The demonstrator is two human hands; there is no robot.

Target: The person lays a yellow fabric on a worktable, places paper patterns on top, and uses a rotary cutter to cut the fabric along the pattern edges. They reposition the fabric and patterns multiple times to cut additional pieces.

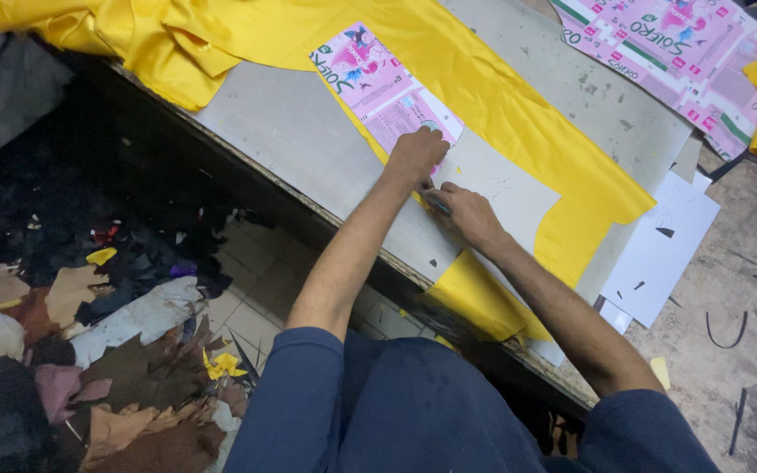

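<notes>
Yellow fabric (pixel 501 96) spread flat along the grey surface (pixel 291 131), bunched in folds at its far left end; on the fabric a cardboard template (pixel 413 114), pink printed at one end and plain pale at the other, lying lengthwise; left hand (pixel 415 156) pressed palm-down on the template at the meeting of its pink and pale parts, grip flat and holding nothing; right hand (pixel 466 213) just beside the left hand, touching the template's near edge, grip narrow and pinched around a small dark marking tool (pixel 437 206), tip against the fabric; beyond the fabric, at the surface's far corner, a larger pink printed card (pixel 676 61); right of the fabric, white paper sheets (pixel 663 245) overhanging the surface's edge; below the surface, on the floor, heaped scraps (pixel 89 350) of brown, black and white material
</notes>
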